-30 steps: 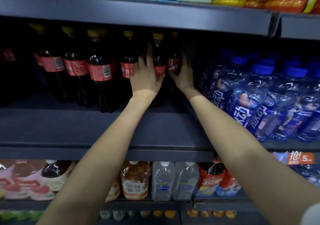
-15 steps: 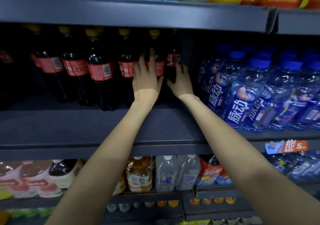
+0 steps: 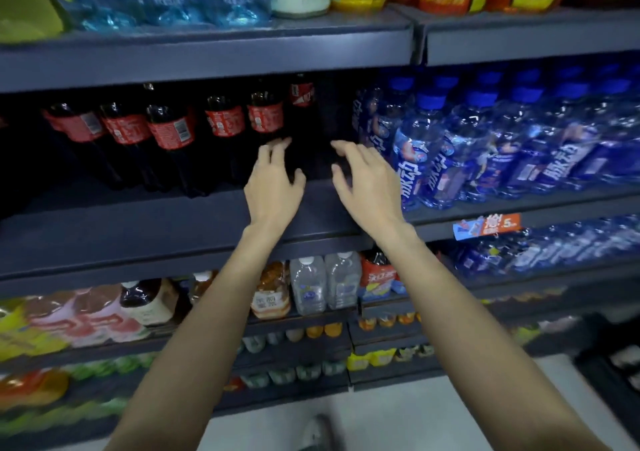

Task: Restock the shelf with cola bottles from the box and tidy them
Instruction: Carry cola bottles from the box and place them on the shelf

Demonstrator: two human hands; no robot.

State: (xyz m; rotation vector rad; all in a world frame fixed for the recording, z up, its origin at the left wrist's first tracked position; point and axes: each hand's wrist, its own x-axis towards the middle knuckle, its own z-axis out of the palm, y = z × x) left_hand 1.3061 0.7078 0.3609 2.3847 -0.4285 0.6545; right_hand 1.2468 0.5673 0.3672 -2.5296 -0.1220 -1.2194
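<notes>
Both hands are hovering in front of the cola row with nothing in them — the left hand [image 3: 273, 182] with fingers loosely spread and slightly bent, the right hand [image 3: 367, 182] likewise open, fingertips curling a little toward the bottles. They are sitting on either side of the rightmost cola bottle [image 3: 302, 121], probably because that end of the row is the one being squared up. The cola bottles [image 3: 169, 135] are standing upright in a line toward the back of the dark shelf [image 3: 138, 222], leaving its front bare, red labels mostly facing forward. They are looking dark and tall. Just right of them, blue-capped water bottles [image 3: 429, 152] are crowding the next bay.
</notes>
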